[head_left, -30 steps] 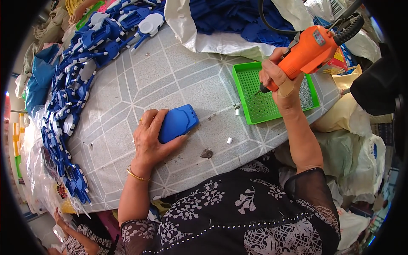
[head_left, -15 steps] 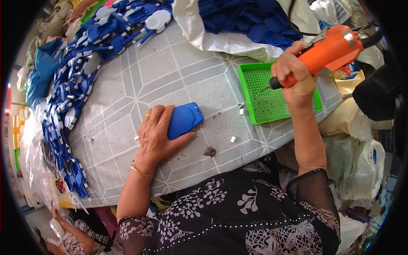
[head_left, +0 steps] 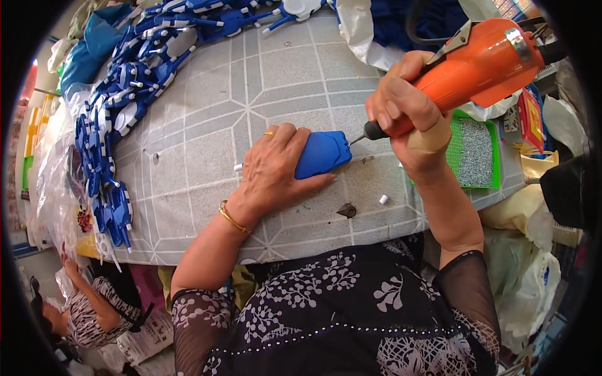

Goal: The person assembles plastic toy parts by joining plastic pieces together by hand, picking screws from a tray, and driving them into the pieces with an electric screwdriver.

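My left hand [head_left: 276,160] lies on the table, fingers and thumb closed around a flat blue plastic part [head_left: 323,156]. A small white cylindrical piece [head_left: 238,167] lies by the wrist side of that hand. In the fist of my right hand [head_left: 414,113] is an orange electric screwdriver [head_left: 470,69], tilted down to the left. Its thin bit points at the notched right end of the blue part; whether it touches, I cannot tell. Another white piece [head_left: 384,199] and a dark pointed object [head_left: 346,210] rest on the table near me.
A green tray [head_left: 497,172] with many small metal bits stands behind my right forearm. Blue and white plastic assemblies [head_left: 135,81] are heaped along the left and far edge. A white sack [head_left: 356,31] of blue pieces lies at the far right. Another person [head_left: 94,307] is at lower left.
The screwdriver has moved left from over the green tray to the end of the blue part. My left hand still holds the part. The whole view has shifted.
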The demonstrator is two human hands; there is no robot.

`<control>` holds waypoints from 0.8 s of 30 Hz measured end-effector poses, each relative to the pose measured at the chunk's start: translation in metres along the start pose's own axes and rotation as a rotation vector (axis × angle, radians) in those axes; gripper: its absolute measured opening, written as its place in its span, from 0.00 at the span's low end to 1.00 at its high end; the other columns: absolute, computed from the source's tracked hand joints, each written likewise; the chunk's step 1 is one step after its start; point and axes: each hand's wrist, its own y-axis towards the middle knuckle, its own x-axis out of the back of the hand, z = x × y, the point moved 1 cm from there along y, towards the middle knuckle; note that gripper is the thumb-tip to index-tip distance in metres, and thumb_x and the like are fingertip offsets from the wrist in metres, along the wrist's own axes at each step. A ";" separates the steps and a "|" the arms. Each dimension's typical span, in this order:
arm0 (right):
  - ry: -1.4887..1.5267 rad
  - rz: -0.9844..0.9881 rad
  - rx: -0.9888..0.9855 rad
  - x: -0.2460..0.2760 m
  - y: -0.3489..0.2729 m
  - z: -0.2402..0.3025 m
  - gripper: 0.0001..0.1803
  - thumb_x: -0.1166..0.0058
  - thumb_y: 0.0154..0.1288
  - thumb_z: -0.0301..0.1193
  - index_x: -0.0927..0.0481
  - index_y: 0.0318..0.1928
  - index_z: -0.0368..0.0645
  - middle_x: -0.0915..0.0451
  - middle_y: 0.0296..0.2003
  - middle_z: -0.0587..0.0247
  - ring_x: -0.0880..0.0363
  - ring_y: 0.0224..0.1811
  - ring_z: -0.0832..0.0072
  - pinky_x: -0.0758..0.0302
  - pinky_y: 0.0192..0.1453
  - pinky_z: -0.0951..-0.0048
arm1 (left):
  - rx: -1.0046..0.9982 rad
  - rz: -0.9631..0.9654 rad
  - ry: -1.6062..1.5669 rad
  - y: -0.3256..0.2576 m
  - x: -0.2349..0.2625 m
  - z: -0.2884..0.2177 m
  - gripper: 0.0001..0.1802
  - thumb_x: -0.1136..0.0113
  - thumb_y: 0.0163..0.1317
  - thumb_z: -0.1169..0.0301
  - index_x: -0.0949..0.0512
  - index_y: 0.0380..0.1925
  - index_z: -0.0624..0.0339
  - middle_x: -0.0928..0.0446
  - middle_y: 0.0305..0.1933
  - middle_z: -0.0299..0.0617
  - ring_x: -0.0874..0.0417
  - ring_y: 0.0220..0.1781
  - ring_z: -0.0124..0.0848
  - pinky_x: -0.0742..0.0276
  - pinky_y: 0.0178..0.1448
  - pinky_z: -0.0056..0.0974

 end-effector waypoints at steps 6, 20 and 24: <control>-0.053 0.016 0.032 -0.005 0.001 -0.011 0.13 0.35 0.66 0.28 0.29 0.32 0.42 0.33 0.16 0.74 0.35 0.17 0.84 0.29 0.29 0.74 | 0.037 0.033 0.002 0.000 0.004 0.000 0.38 0.20 0.48 0.48 0.20 0.54 0.60 0.24 0.46 0.46 0.18 0.48 0.49 0.20 0.51 0.50; -0.095 0.036 0.014 0.005 -0.005 -0.023 0.12 0.37 0.67 0.27 0.31 0.34 0.44 0.32 0.19 0.71 0.33 0.18 0.80 0.28 0.31 0.71 | 0.004 -0.011 -0.014 -0.004 -0.001 0.001 0.36 0.21 0.49 0.48 0.20 0.51 0.62 0.25 0.43 0.46 0.20 0.45 0.47 0.21 0.47 0.50; -0.147 0.112 0.003 0.011 -0.004 -0.026 0.13 0.40 0.68 0.26 0.35 0.36 0.46 0.32 0.22 0.68 0.32 0.20 0.78 0.28 0.33 0.68 | -0.003 -0.012 -0.013 -0.002 -0.001 0.002 0.37 0.21 0.49 0.48 0.21 0.51 0.62 0.26 0.43 0.46 0.21 0.44 0.47 0.21 0.46 0.50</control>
